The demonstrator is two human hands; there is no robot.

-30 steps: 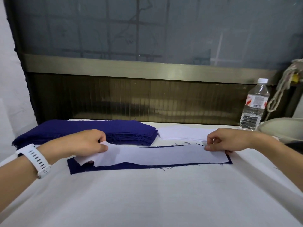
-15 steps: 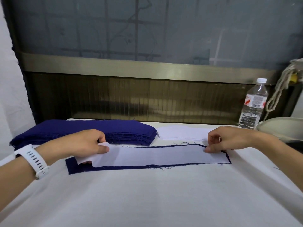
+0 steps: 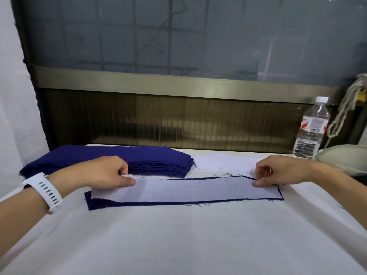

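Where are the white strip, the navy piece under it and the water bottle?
white strip point(image 3: 188, 192), head view, middle of its top face.
navy piece point(image 3: 103, 204), head view, bare near-left corner.
water bottle point(image 3: 313, 125), head view, on its label.

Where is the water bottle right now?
The water bottle stands far right in the head view, at the back of the table, beside the rope.

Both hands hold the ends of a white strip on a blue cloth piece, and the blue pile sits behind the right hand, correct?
No: the head view shows the blue pile behind the left hand, not the right hand. The rest holds: both hold the white strip on the blue cloth piece.
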